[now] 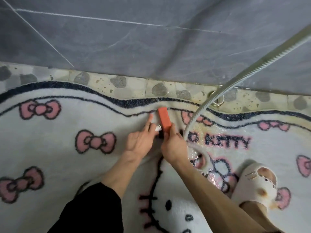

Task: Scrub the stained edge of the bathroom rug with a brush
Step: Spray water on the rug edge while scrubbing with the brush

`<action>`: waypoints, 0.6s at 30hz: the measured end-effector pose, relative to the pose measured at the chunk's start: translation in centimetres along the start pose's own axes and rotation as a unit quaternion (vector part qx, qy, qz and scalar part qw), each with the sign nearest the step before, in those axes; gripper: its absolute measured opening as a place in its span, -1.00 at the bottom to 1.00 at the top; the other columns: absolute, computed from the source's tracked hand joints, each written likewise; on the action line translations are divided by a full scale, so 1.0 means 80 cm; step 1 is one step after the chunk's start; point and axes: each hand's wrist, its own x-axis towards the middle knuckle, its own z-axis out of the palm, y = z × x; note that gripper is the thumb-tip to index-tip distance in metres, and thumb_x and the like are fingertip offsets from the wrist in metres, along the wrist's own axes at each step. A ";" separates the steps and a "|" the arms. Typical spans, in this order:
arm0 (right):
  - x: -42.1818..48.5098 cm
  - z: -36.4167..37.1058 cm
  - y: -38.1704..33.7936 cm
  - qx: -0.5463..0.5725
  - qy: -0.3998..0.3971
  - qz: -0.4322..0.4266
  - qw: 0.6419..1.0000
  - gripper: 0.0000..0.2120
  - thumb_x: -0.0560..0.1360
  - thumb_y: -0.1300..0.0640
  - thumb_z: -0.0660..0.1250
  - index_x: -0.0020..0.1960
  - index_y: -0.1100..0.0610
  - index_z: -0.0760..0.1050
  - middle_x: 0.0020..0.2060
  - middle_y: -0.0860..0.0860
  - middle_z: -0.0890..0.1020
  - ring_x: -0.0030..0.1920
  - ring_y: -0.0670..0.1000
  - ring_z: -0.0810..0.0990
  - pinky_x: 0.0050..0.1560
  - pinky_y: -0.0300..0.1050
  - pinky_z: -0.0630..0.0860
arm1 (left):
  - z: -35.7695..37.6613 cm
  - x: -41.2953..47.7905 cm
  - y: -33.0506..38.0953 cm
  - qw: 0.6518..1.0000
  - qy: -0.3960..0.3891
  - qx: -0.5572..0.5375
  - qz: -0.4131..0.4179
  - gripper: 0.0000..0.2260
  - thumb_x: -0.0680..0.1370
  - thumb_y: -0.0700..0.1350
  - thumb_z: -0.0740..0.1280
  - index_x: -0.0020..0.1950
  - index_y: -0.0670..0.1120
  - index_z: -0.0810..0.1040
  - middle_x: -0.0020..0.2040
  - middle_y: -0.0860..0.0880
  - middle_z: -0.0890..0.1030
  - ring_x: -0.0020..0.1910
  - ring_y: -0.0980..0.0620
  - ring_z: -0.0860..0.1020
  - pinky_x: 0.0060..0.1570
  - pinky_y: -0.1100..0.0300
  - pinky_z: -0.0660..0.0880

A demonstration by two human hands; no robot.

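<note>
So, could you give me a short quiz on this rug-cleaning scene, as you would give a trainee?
1. Which hand holds the orange brush? A) left B) right C) both
2. True or false: the shower hose stops at the wall and never reaches over the rug.
3. Fill in: the bows on the rug are ____.

Key
1. B. The right hand has the brush in its grip near the rug's dark border. The left hand rests on the rug beside it.
2. False. The hose runs down over the rug beside the right hand.
3. Pink.
</note>
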 end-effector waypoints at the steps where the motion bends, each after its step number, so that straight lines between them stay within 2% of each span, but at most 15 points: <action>1: 0.021 -0.002 -0.010 0.003 0.006 0.005 1.000 -0.59 0.65 0.11 0.09 0.47 0.15 0.19 0.08 0.25 0.61 -0.01 0.33 0.61 -0.15 0.04 0.43 | 0.003 0.005 0.009 1.000 -0.002 -0.008 -0.006 -0.57 0.74 -0.01 -0.02 0.61 0.08 0.01 0.65 0.09 -0.11 0.08 -0.20 0.64 0.00 -0.02 0.51; 2: 0.032 0.000 -0.014 0.006 0.011 0.007 1.000 -0.60 0.65 0.10 0.09 0.46 0.15 0.20 0.06 0.25 0.61 -0.01 0.32 0.61 -0.16 0.03 0.40 | 0.003 0.008 0.010 1.000 -0.001 -0.011 -0.015 -0.56 0.74 -0.03 -0.02 0.62 0.10 -0.03 0.66 0.08 -0.04 0.09 -0.20 0.64 0.02 -0.02 0.51; 6: -0.060 0.011 0.050 0.026 0.008 0.012 1.000 -0.39 0.65 0.14 0.11 0.63 0.09 -0.06 0.28 0.24 0.47 -0.01 0.29 0.56 -0.13 0.05 0.49 | 0.001 0.007 -0.002 0.999 0.002 0.031 0.012 -0.57 0.71 -0.05 0.03 0.58 0.03 0.05 0.63 0.14 -0.25 0.03 -0.17 0.66 -0.16 0.07 0.38; 8: -0.118 0.004 0.077 0.017 -0.025 0.038 0.999 -0.38 0.66 0.10 0.08 0.63 0.02 -0.12 0.29 0.19 0.47 0.03 0.24 0.53 -0.03 0.08 0.51 | -0.006 0.007 -0.010 0.998 0.012 0.065 0.021 -0.51 0.70 -0.13 0.02 0.62 0.00 -0.01 0.64 0.13 -0.19 -0.02 -0.14 0.67 -0.19 0.08 0.39; 9: -0.120 0.000 0.081 0.009 -0.023 0.042 0.999 -0.40 0.67 0.08 0.06 0.63 0.03 -0.10 0.29 0.19 0.49 0.05 0.24 0.53 -0.01 0.07 0.51 | -0.006 0.006 -0.013 0.997 0.016 0.074 0.022 -0.50 0.70 -0.14 0.03 0.63 0.00 -0.03 0.63 0.13 -0.19 -0.03 -0.14 0.67 -0.20 0.08 0.41; 12: -0.032 -0.013 0.042 0.003 0.027 0.052 0.998 -0.50 0.68 0.08 0.05 0.59 0.15 0.05 0.29 0.24 0.51 0.07 0.31 0.59 0.00 0.12 0.53 | -0.001 0.007 -0.009 0.998 0.024 0.062 0.020 -0.55 0.72 0.02 0.04 0.60 0.04 0.04 0.50 0.20 -0.37 -0.01 -0.17 0.67 -0.19 0.06 0.39; 15: 0.065 -0.028 -0.008 0.053 0.043 0.078 0.995 -0.61 0.67 0.11 0.05 0.46 0.21 0.21 0.25 0.26 0.51 0.18 0.30 0.54 0.13 0.11 0.49 | 0.007 0.013 -0.011 0.999 0.024 0.045 0.000 -0.56 0.72 0.02 -0.09 0.62 0.03 0.03 0.44 0.20 -0.39 0.02 -0.19 0.66 -0.11 0.03 0.46; 18: 0.017 -0.009 0.020 0.084 0.073 0.068 0.991 -0.56 0.64 0.12 0.03 0.50 0.13 0.14 0.18 0.25 0.54 0.06 0.29 0.57 -0.01 0.09 0.52 | 0.009 0.011 -0.004 0.998 0.048 0.042 0.005 -0.62 0.72 0.01 -0.01 0.53 -0.02 0.20 0.56 0.16 -0.30 -0.08 -0.19 0.68 -0.22 0.05 0.40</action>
